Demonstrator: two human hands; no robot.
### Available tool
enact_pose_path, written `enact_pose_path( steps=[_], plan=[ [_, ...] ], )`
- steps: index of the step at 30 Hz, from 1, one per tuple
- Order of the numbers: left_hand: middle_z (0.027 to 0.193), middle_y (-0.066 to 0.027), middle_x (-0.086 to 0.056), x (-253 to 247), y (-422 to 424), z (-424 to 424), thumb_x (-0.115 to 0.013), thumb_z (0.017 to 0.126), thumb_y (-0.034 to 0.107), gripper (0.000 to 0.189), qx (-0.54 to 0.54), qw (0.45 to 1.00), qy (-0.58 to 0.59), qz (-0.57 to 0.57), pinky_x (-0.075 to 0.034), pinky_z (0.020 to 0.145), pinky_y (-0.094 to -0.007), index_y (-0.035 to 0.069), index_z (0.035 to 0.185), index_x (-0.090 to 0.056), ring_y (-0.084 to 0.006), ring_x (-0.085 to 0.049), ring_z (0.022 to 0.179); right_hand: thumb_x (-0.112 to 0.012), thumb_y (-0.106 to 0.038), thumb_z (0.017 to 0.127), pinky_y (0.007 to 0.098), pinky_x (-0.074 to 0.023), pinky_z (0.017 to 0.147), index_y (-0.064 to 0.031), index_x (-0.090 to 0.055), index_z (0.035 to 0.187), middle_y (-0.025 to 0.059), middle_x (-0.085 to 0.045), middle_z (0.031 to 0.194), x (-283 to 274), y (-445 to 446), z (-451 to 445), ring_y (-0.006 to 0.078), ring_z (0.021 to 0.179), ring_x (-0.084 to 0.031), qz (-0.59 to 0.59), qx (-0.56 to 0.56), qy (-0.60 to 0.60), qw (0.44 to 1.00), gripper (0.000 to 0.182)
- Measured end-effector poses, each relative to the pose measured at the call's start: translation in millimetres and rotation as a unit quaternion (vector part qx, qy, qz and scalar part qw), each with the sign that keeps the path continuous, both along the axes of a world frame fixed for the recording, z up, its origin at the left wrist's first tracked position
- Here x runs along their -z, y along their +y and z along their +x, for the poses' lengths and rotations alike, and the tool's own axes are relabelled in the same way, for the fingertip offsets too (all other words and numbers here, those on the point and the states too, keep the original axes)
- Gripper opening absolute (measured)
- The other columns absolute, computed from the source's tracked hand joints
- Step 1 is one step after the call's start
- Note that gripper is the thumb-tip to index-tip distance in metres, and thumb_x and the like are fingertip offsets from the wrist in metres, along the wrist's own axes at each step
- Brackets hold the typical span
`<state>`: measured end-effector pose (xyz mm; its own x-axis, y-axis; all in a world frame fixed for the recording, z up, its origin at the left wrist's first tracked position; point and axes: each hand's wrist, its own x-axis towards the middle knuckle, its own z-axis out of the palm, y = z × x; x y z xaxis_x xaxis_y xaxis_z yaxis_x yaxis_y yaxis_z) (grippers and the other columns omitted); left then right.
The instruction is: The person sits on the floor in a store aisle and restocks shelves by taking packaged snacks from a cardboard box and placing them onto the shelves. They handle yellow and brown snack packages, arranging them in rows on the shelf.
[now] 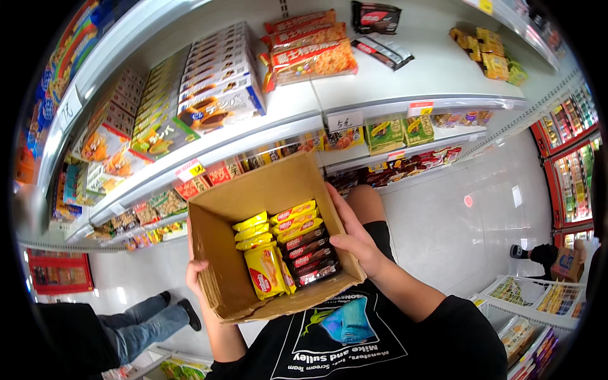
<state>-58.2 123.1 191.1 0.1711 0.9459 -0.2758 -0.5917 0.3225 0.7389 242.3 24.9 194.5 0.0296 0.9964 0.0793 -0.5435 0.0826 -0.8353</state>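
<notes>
Between my hands is an open cardboard box (251,187), held in front of my body before a store shelf. My left hand (195,275) grips its left wall, with the thumb over the edge. At the opposite wall is my right hand (356,242), its thumb reaching just inside the box. Yellow Nabati wafer packs (266,270) fill the left side and upper right of the contents. A stack of dark Nabati packs (308,254) lies in the lower right. The fingers under and behind the box are partly hidden.
The upper shelf (422,78) carries boxed biscuits (221,104), red-orange snack packs (313,61), two dark packs (377,18) and small yellow packs (494,57). A person in jeans (147,327) stands at left. Another person's leg (541,256) shows at right, near a wire display rack (532,304).
</notes>
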Motion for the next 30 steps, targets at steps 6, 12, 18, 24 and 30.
enact_pose_path(
  steps=[6, 12, 18, 24, 30],
  plan=[
    [0.161, -0.0169, -0.039, -36, -23, 68, -0.049, 0.065, 0.016, 0.106, 0.031, 0.992, 0.004, 0.124, -0.033, 0.121, -0.0393, 0.008, 0.167, -0.020, -0.0315, -0.045, 0.143, -0.056, -0.015, 0.082, 0.0355, -0.0119, 0.127, -0.0014, -0.003, 0.167, 0.0135, -0.011, 0.174, -14, -35, 10, 0.0231, 0.160, -0.015, -0.005, 0.060, 0.014, 0.998, 0.101],
    [0.156, -0.0138, -0.045, -45, -27, 109, -0.066, 0.084, 0.037, 0.091, 0.132, 0.973, 0.029, 0.188, -0.038, 0.113, -0.0557, 0.020, 0.164, -0.027, -0.0358, -0.051, 0.135, -0.062, -0.022, 0.074, 0.0359, -0.0102, 0.128, -0.0005, -0.003, 0.167, 0.0135, -0.008, 0.175, -43, -77, 45, 0.0230, 0.161, -0.012, -0.007, 0.148, -0.028, 0.989, 0.112],
    [0.163, -0.0193, -0.037, -29, -22, 178, -0.047, 0.064, 0.012, 0.107, 0.118, 0.966, -0.092, 0.209, -0.036, 0.120, -0.0393, 0.003, 0.166, -0.018, -0.0312, -0.046, 0.141, -0.061, -0.014, 0.068, 0.0377, -0.0166, 0.128, 0.0040, -0.020, 0.164, 0.0160, -0.024, 0.171, -31, -95, 96, 0.0264, 0.158, -0.025, 0.019, 0.238, -0.033, 0.971, 0.105],
    [0.166, -0.0207, -0.033, -12, -30, 194, -0.047, 0.062, 0.011, 0.107, 0.140, 0.961, -0.097, 0.216, -0.032, 0.124, -0.0412, 0.001, 0.165, -0.021, -0.0326, -0.039, 0.150, -0.059, -0.010, 0.067, 0.0388, -0.0136, 0.128, 0.0076, -0.024, 0.162, 0.0173, -0.026, 0.170, -1, -108, 131, 0.0273, 0.158, -0.023, 0.034, 0.231, -0.056, 0.971, 0.102],
    [0.167, -0.0196, -0.032, -10, -24, 167, -0.048, 0.058, 0.010, 0.110, 0.174, 0.955, 0.042, 0.234, -0.031, 0.124, -0.0399, -0.001, 0.165, -0.021, -0.0317, -0.036, 0.152, -0.068, -0.018, 0.073, 0.0411, -0.0177, 0.127, 0.0088, -0.025, 0.161, 0.0197, -0.028, 0.169, 5, -112, 151, 0.0299, 0.157, -0.026, 0.028, 0.202, -0.127, 0.971, 0.101]
  ],
)
